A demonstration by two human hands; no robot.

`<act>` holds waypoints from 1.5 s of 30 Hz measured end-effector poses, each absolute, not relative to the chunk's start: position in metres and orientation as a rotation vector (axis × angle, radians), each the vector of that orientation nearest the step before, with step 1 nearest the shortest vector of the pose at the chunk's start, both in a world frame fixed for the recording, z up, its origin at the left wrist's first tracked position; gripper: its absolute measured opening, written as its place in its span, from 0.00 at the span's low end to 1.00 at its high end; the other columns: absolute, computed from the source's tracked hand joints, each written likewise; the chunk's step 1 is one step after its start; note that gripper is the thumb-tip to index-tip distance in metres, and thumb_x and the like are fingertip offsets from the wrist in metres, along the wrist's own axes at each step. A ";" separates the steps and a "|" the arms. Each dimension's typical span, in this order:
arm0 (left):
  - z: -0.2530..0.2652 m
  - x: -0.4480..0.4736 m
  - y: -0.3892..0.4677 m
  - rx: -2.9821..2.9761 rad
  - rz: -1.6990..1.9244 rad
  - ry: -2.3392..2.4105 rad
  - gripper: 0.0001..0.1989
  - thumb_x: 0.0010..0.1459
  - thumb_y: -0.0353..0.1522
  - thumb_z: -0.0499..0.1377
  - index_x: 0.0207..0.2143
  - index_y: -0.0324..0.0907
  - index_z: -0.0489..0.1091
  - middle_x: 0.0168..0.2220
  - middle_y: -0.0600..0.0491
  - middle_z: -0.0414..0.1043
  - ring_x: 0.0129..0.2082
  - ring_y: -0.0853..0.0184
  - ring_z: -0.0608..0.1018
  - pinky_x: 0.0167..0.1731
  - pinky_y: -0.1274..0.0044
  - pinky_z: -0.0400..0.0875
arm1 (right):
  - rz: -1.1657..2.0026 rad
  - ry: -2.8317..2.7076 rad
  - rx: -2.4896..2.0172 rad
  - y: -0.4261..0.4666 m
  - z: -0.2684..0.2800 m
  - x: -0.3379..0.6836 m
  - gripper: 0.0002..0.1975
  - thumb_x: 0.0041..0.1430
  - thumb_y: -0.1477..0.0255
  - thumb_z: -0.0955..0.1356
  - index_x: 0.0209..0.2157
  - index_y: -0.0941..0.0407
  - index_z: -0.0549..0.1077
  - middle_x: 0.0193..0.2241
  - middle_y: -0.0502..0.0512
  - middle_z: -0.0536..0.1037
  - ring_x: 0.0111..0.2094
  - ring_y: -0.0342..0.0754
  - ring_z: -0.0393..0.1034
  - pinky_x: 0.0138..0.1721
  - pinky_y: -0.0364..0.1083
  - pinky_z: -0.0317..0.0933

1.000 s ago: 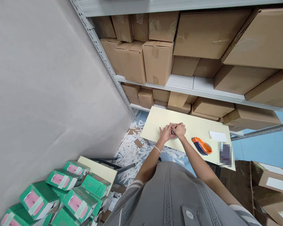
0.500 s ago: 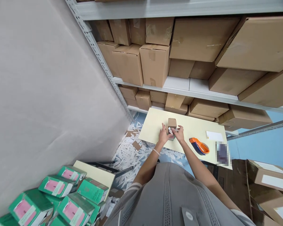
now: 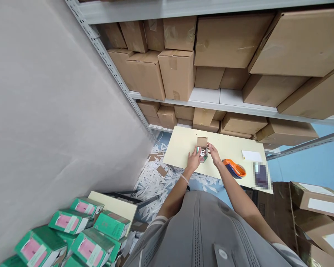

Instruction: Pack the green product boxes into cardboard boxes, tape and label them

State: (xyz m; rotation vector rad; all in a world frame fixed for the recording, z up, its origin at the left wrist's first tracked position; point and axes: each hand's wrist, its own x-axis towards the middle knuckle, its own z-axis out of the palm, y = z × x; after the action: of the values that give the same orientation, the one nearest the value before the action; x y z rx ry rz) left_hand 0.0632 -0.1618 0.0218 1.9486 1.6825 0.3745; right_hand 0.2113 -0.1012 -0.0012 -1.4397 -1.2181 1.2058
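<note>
– What can't we make out from here?

– Mostly the inside of the small box (image 3: 203,159). We see something pale and shiny in its open top, too small to name, and the left hand (image 3: 193,161) covers part of its side. At the front right corner of the bench (image 3: 180,145), a dark thing (image 3: 261,175) is blurred into squares. Our view cuts off the lowest green boxes (image 3: 89,247) at lower left and crops the cartons (image 3: 297,43) on the shelf (image 3: 203,95) at right.

– Where is the small box against the hands?

– Between them, near the bench's front edge, left of its middle. The left hand grasps its left side. The right hand (image 3: 215,152) is at its far right corner, fingers loosely bent beside the raised flap (image 3: 202,142).

– Is that one gripping?

– We can't tell; we can't see whether its fingertips touch the cardboard.

– And beyond it?

– An orange-and-blue tape dispenser (image 3: 235,169) lies by the front edge, one end hidden behind the right forearm (image 3: 233,190). A white card (image 3: 252,155) lies near the right edge, toward the far corner.
</note>
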 end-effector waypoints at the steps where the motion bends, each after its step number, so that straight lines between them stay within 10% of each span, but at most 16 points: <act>1: 0.022 0.063 -0.162 1.942 0.372 1.689 0.30 0.69 0.39 0.46 0.70 0.52 0.40 0.73 0.47 0.35 0.71 0.59 0.52 0.66 0.55 0.48 | 1.214 -1.202 -1.433 -0.099 0.002 0.212 0.34 0.57 0.44 0.60 0.53 0.53 0.74 0.54 0.61 0.75 0.52 0.56 0.71 0.48 0.55 0.66; 20: 0.021 0.060 -0.145 1.190 0.969 1.496 0.28 0.71 0.42 0.40 0.67 0.40 0.56 0.66 0.48 0.60 0.65 0.62 0.65 0.63 0.70 0.61 | 1.122 -1.333 -1.318 -0.140 0.016 0.218 0.24 0.57 0.54 0.65 0.48 0.53 0.78 0.54 0.59 0.76 0.55 0.55 0.69 0.58 0.56 0.60; 45: 0.010 0.066 -0.159 1.395 1.032 1.454 0.29 0.64 0.34 0.52 0.66 0.37 0.59 0.68 0.48 0.53 0.67 0.58 0.61 0.67 0.66 0.54 | 0.968 -1.371 -1.350 -0.149 -0.012 0.216 0.22 0.57 0.61 0.65 0.49 0.55 0.77 0.57 0.61 0.74 0.55 0.56 0.70 0.56 0.58 0.65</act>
State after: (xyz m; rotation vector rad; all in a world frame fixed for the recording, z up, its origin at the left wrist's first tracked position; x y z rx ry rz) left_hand 0.0661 -0.1589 0.0103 1.3952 1.4544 1.0317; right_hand 0.2162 -0.1486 -0.0121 -1.3504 -1.3710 0.9681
